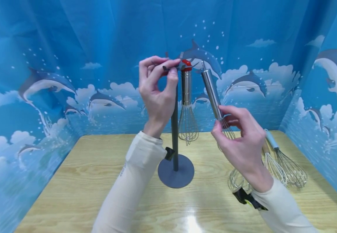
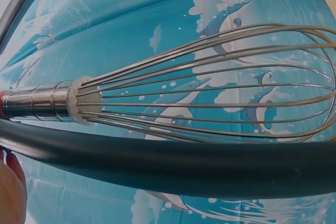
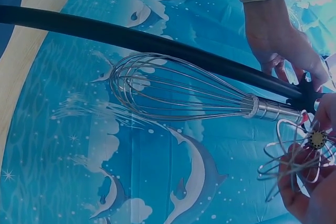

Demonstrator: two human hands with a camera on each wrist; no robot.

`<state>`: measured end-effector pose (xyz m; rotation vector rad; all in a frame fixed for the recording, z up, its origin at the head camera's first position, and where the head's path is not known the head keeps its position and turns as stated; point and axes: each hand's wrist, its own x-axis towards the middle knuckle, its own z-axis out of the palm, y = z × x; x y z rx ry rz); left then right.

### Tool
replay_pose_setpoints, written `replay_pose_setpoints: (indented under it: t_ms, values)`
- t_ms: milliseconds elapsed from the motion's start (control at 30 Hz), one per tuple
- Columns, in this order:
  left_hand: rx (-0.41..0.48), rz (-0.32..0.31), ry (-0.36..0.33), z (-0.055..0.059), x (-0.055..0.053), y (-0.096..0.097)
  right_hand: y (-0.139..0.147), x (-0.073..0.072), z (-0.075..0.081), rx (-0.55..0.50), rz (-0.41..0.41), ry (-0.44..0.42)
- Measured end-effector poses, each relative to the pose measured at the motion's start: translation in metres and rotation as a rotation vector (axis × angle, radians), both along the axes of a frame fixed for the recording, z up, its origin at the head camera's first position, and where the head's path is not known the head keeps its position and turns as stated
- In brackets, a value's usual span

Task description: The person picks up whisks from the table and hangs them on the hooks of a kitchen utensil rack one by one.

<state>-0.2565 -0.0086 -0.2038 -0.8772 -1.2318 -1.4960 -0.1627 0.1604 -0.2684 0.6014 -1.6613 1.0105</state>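
A dark stand [image 1: 174, 139] with hooks at its top and a round base rises in the middle. At the top, my left hand [image 1: 158, 92] pinches one of the stand's hooks [image 1: 166, 68] between thumb and finger. A whisk [image 1: 187, 87] with a steel handle and red end hangs from the stand, wires down. Beside it on the right, my right hand [image 1: 245, 139] grips another steel whisk [image 1: 211, 90] low on its handle, near the wires. This whisk tilts, its hanging loop up by the hooks and apart from the hanging whisk.
On the right of the wooden table [image 1: 98, 181] lie several more whisks, one with a light blue handle [image 1: 271, 139], partly behind the right hand. Blue dolphin-print curtains [image 1: 127, 32] enclose the back and sides.
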Motion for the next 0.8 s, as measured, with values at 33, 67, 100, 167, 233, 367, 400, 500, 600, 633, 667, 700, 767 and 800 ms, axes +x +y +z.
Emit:
replay_pose_setpoints:
  t_ms: [33, 67, 100, 167, 233, 367, 400, 500, 600, 633, 667, 700, 767, 800]
  values:
    - [0.0, 0.005, 0.001, -0.0001, -0.0001, 0.0, -0.0002, -0.0004, 0.0002, 0.0, -0.002, -0.003]
    - [-0.002, 0.013, 0.003, -0.0001, -0.0002, -0.0001, -0.0004, -0.0008, 0.0003, 0.001, -0.005, -0.006]
    - [-0.002, 0.016, 0.003, -0.0003, -0.0002, -0.0001, -0.0005, -0.0013, 0.0004, 0.001, -0.008, -0.008]
    - [-0.005, 0.026, 0.006, -0.0006, -0.0003, -0.0005, -0.0008, -0.0021, 0.0004, -0.001, -0.012, -0.014]
    - [-0.007, 0.031, 0.004, -0.0007, 0.0, -0.0007, -0.0012, -0.0027, 0.0002, -0.006, -0.01, -0.019]
    - [-0.008, 0.04, 0.0, -0.0009, 0.0005, -0.0006, -0.0022, -0.0034, 0.0004, -0.017, -0.005, -0.025]
    - [-0.008, 0.04, -0.005, -0.0009, 0.0006, -0.0004, -0.0026, -0.0036, 0.0008, -0.023, -0.003, -0.024]
    - [-0.006, 0.047, -0.006, -0.0011, 0.0005, -0.0002, -0.0034, -0.0037, 0.0019, -0.034, 0.0, -0.021]
    - [-0.007, 0.056, 0.002, -0.0012, -0.0003, -0.0001, -0.0044, -0.0038, 0.003, -0.04, 0.008, -0.025]
    - [-0.008, 0.058, 0.003, -0.0011, -0.0005, 0.0, -0.0046, -0.0037, 0.0032, -0.038, 0.009, -0.027]
    - [-0.008, 0.061, 0.005, -0.0012, -0.0008, 0.0, -0.005, -0.0038, 0.0034, -0.038, 0.012, -0.031]
    - [-0.008, 0.061, 0.005, -0.0013, -0.0009, 0.0001, -0.0052, -0.0037, 0.0034, -0.029, 0.011, -0.034]
    - [-0.008, 0.063, 0.005, -0.0016, -0.001, 0.0001, -0.0059, -0.0041, 0.0033, -0.022, 0.013, -0.039]
    - [-0.006, 0.06, 0.0, -0.0016, -0.0008, 0.0001, -0.0063, -0.0043, 0.0031, -0.018, 0.014, -0.041]
